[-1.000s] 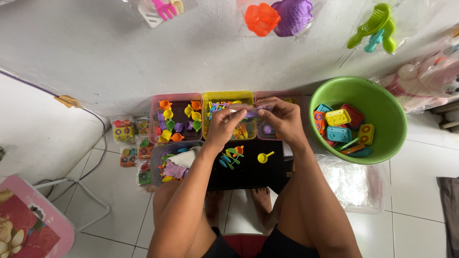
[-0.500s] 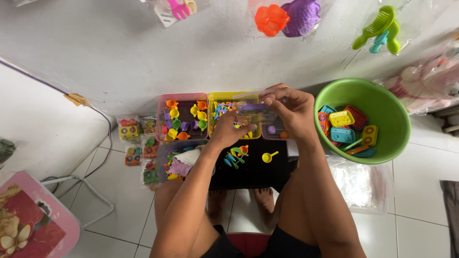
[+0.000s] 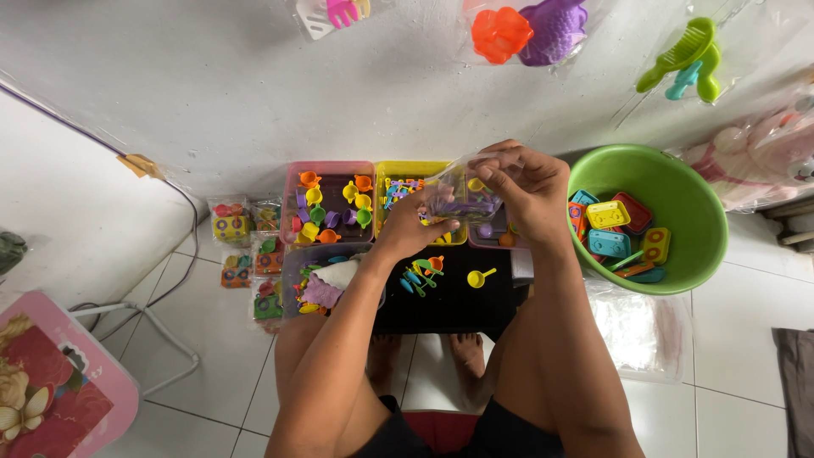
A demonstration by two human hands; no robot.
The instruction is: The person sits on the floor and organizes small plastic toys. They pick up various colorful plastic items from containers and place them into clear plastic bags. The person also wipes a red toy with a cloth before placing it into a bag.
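Both forearms are being stretched forward and angled inward; the left hand [image 3: 413, 229] and right hand [image 3: 523, 187] are being held close together, fingers pinched.

We count two hands, the left hand [image 3: 411, 227] and the right hand [image 3: 526, 182], sharing one clear plastic bag [image 3: 458, 199]. Below them we see one green bowl [image 3: 704, 246], one pink tray [image 3: 292, 182], one yellow tray [image 3: 394, 168] and one loose yellow scoop [image 3: 479, 277]. On the wall hang three packets of toys we can make out.
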